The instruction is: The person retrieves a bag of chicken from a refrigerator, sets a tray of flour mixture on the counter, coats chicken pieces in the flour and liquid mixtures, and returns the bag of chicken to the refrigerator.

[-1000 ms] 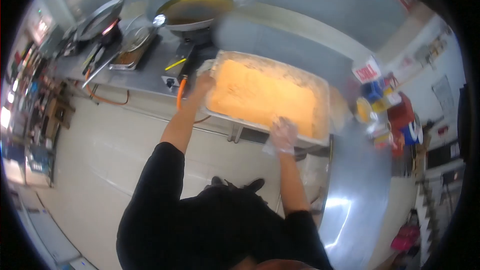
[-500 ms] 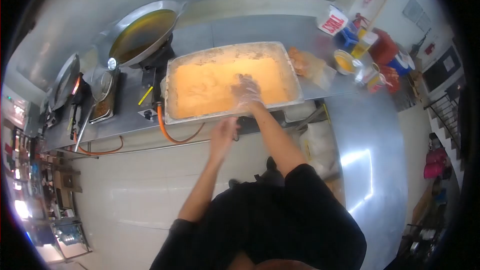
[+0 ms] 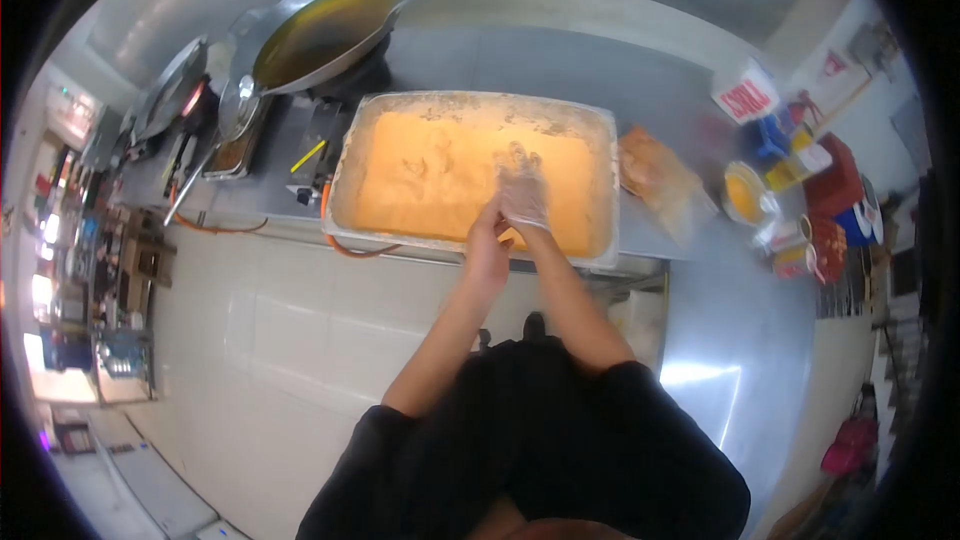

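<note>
A large metal tray [image 3: 608, 190] holds a bed of orange breading powder [image 3: 400, 210], with a few lumps raised on its left half. My right hand [image 3: 521, 195] wears a clear plastic glove and hangs over the powder near the tray's front. Its fingers are stretched apart, with orange powder stuck to the tips, and nothing shows in them. Bare, my left hand [image 3: 487, 248] meets the right one at the tray's front rim, its fingers closed on the glove's edge by the wrist. Its fingertips are partly hidden.
Back left, a wide wok of oil [image 3: 330, 35] sits on a burner beside a strainer [image 3: 238, 110]. An orange hose [image 3: 345, 248] runs below the tray. To the right lie a plastic bag of orange food [image 3: 650, 165], a bowl of yellow liquid [image 3: 743, 190] and several containers.
My left hand has risen from below the tray's front edge to meet my gloved right hand at the wrist. The view has shifted, so the counter appears turned slightly.
</note>
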A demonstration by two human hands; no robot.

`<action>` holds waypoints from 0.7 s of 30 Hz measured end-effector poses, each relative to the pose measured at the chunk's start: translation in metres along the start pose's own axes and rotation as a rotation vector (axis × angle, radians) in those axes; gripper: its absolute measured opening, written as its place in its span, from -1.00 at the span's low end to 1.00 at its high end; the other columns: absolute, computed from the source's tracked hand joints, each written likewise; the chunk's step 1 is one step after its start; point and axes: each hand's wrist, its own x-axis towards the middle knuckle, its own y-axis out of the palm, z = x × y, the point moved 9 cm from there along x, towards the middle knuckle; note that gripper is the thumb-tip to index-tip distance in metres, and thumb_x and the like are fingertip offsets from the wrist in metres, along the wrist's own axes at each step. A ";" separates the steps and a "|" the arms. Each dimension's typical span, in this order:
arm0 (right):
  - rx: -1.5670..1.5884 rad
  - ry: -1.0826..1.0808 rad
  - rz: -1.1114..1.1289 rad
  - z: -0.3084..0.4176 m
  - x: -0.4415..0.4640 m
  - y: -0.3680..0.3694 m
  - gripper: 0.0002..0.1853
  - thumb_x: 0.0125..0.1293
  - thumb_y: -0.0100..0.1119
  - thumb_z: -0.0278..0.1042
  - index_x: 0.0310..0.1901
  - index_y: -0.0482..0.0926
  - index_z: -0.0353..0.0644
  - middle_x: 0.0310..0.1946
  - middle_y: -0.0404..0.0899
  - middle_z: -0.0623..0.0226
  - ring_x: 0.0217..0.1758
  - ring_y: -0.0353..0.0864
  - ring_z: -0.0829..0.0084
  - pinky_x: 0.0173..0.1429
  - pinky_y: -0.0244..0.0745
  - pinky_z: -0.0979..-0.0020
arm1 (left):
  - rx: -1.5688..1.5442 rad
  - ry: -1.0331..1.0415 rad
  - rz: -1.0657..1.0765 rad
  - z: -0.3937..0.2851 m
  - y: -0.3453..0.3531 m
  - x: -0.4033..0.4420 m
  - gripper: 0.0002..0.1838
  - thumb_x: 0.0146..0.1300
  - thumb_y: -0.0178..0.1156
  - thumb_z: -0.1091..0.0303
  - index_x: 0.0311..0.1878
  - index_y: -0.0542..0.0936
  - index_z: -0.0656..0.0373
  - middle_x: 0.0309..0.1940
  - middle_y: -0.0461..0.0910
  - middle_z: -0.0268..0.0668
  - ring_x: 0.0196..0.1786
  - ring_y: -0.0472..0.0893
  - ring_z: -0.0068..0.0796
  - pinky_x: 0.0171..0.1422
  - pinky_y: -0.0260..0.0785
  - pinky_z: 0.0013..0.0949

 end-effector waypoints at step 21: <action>0.988 0.076 0.008 -0.032 0.006 0.035 -0.43 0.65 -0.18 0.07 0.41 0.32 -0.24 0.26 0.44 0.19 0.33 0.45 0.24 0.38 0.35 0.26 | 0.086 0.347 -0.046 -0.024 0.039 0.018 -0.08 0.54 0.01 -0.23 0.70 -0.22 -0.07 0.61 0.05 0.12 0.63 0.12 -0.07 0.67 -0.03 -0.11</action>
